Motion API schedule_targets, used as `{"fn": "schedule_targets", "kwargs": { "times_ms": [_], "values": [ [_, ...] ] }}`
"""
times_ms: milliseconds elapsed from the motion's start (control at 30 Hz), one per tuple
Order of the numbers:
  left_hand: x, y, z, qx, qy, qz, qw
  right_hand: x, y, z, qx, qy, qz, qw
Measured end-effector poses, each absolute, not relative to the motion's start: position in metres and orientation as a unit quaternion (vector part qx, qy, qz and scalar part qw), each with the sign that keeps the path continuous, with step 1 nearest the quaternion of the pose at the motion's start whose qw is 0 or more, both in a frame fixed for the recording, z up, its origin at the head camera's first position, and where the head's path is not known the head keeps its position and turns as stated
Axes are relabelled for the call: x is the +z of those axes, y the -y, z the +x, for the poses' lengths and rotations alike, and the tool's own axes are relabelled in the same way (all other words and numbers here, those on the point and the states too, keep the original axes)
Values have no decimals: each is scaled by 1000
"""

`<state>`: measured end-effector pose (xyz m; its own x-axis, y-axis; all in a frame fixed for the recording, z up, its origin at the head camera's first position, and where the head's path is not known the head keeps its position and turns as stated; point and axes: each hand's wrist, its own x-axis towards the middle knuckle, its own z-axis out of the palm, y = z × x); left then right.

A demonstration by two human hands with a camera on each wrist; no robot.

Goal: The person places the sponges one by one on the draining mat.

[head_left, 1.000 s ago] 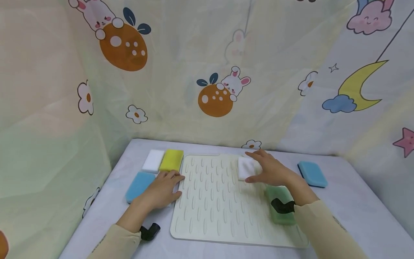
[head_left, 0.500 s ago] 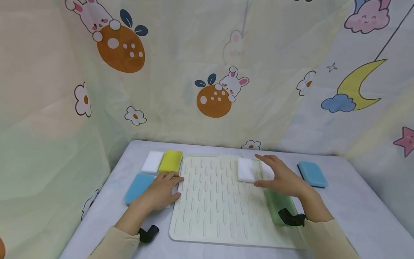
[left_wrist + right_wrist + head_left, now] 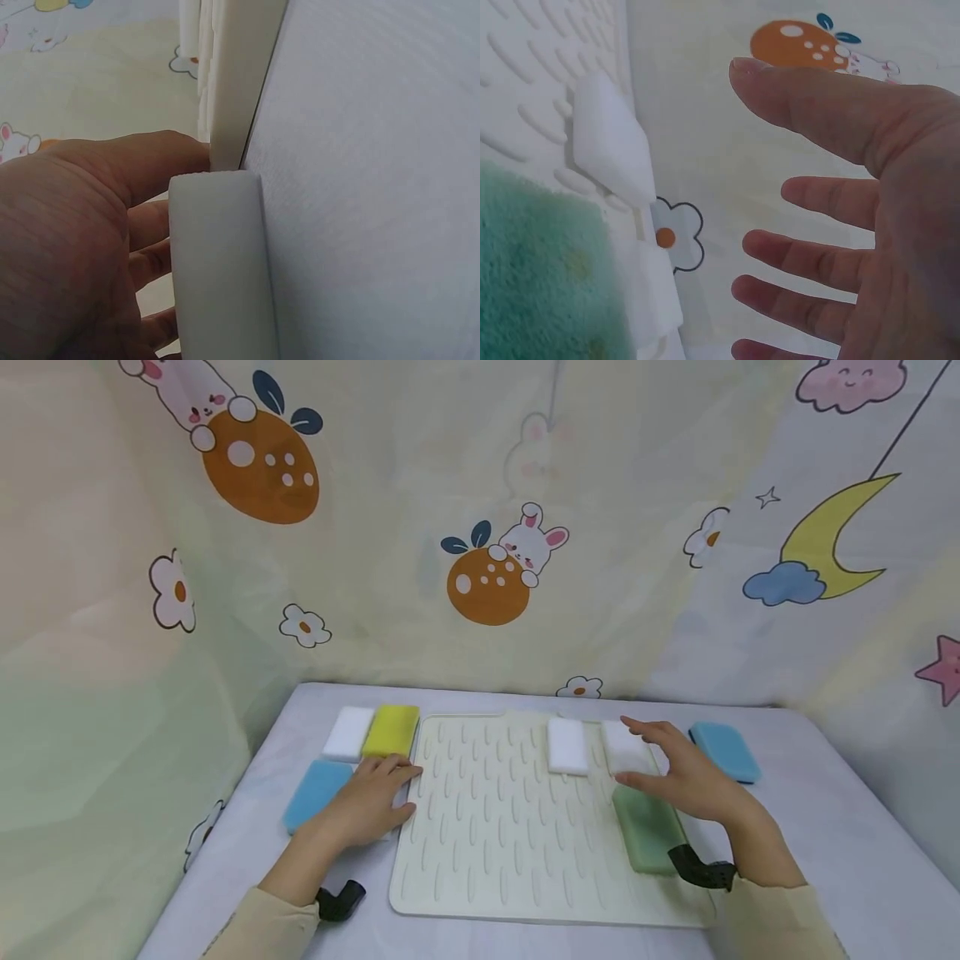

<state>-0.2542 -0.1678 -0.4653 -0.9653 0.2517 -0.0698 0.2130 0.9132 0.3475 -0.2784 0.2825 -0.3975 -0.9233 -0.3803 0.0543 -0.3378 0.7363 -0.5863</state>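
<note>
A ribbed off-white mat [image 3: 487, 868] lies on the table. Two white sponges [image 3: 567, 747] stand apart near its far right corner, and a green sponge [image 3: 645, 831] lies at its right side. My right hand [image 3: 690, 778] hovers by the right-hand white sponge [image 3: 624, 743], fingers spread, holding nothing; the right wrist view shows a gap between palm and sponges. My left hand [image 3: 367, 806] rests at the mat's left edge, its thumb against the rim in the left wrist view. A white sponge [image 3: 219, 262] stands beside that palm, partly hiding the fingers.
Left of the mat lie a white sponge [image 3: 349, 733], a yellow sponge [image 3: 392, 731] and a blue sponge [image 3: 317, 795], close to my left hand. Another blue sponge [image 3: 725, 752] lies beyond the mat on the right. A printed curtain [image 3: 375, 568] closes off the back.
My right hand has drawn away rightward from the white sponges, so both now show as separate pieces on the mat. My left hand stays at the mat's left edge. The head view has shifted slightly.
</note>
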Motion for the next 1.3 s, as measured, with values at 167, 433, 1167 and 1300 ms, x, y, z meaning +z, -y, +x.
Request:
{"fn": "schedule_targets", "kwargs": {
  "times_ms": [167, 433, 1167, 1300],
  "values": [
    [-466, 170, -253, 173, -975, 122, 60, -395, -291, -278, -306, -932, -193, 26],
    [-464, 172, -253, 169, -976, 126, 59, -406, -312, -285, -303, -936, -178, 29],
    [-464, 170, -253, 170, -976, 120, 62, -450, -360, -304, -341, -923, -117, 134],
    [-464, 169, -254, 168, -976, 120, 63, -456, -363, -306, -347, -920, -115, 142]
  ]
}}
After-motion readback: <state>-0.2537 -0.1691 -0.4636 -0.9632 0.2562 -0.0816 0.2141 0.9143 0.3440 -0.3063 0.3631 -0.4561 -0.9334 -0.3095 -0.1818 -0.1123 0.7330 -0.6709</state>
